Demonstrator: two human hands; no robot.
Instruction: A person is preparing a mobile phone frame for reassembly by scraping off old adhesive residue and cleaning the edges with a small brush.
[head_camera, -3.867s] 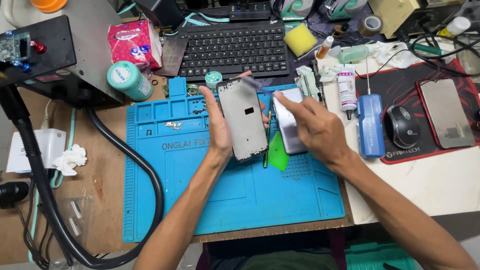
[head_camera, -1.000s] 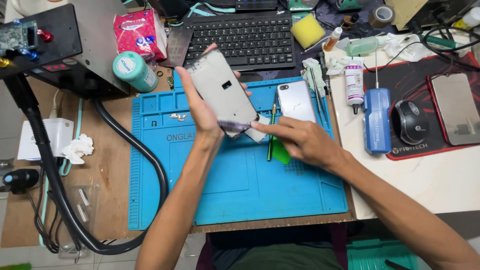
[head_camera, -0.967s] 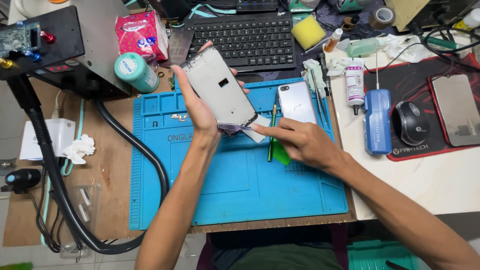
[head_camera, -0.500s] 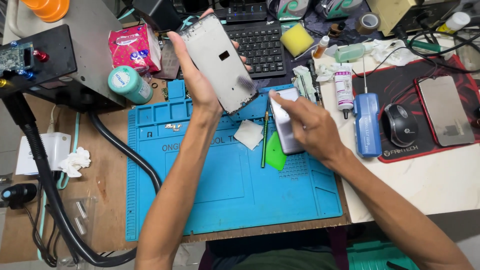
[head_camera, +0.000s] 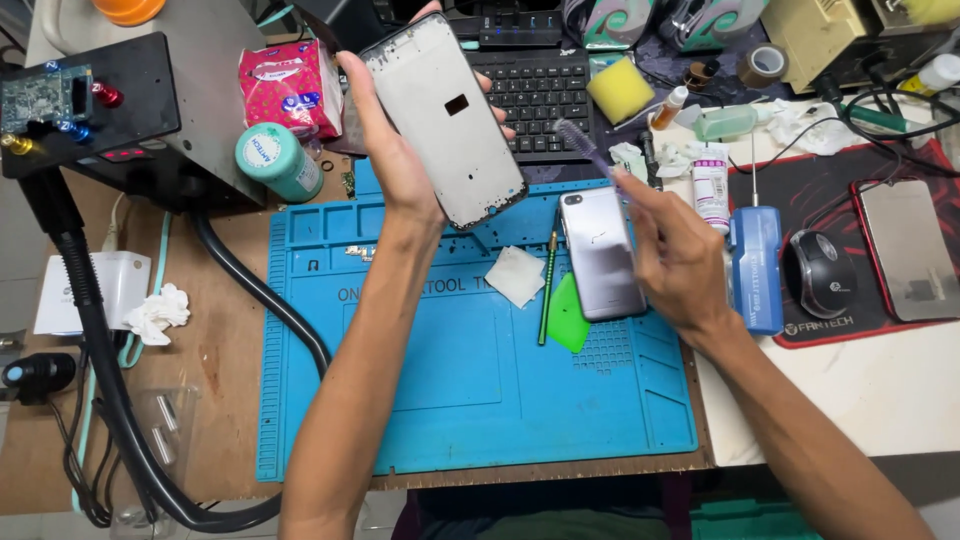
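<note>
the left hand (head_camera: 395, 150) grips a pale phone frame (head_camera: 445, 118) by its long edges, lifted and tilted above the far edge of the blue work mat (head_camera: 480, 400), partly blocking the black keyboard (head_camera: 540, 95) behind it. the right hand (head_camera: 675, 255) pinches a small translucent brush (head_camera: 585, 148) over the mat's far right corner, right beside a silver phone (head_camera: 600, 255) lying on the mat. also on the mat, left of that phone, lie a green pen (head_camera: 547, 290), a green pick (head_camera: 570, 315) and a white wipe (head_camera: 515, 275); a blue tool (head_camera: 757, 268) sits just off its right edge.
</note>
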